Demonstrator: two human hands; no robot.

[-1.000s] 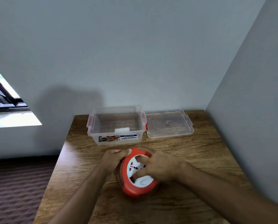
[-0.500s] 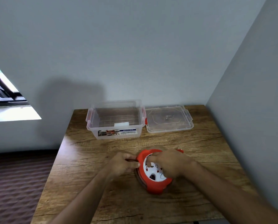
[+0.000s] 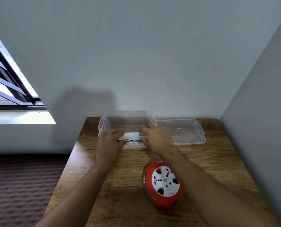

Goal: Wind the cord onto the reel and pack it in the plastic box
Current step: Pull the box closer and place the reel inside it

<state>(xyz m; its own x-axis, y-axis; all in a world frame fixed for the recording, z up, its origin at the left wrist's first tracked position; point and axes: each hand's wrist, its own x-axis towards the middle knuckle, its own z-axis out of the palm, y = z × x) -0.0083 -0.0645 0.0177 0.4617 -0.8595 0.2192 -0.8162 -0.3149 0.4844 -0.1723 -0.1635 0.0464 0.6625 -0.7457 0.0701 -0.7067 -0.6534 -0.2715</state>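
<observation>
The red cord reel (image 3: 163, 185) with a white socket face lies flat on the wooden table (image 3: 218, 163), near its front, with no hand on it. No loose cord shows. The clear plastic box (image 3: 128, 123) with red latches stands open at the table's back edge. My left hand (image 3: 109, 141) lies against the box's front wall on the left. My right hand (image 3: 156, 138) lies against the front wall on the right, fingers at the rim. Motion blur hides how firmly either hand grips.
The clear lid (image 3: 184, 131) lies flat to the right of the box, by the right wall. Walls close the table's back and right sides. A window (image 3: 9, 82) and dark patterned floor (image 3: 22, 185) are on the left.
Both hands let go of the reel, which now lies on the table, and reached forward to the front wall of the plastic box.
</observation>
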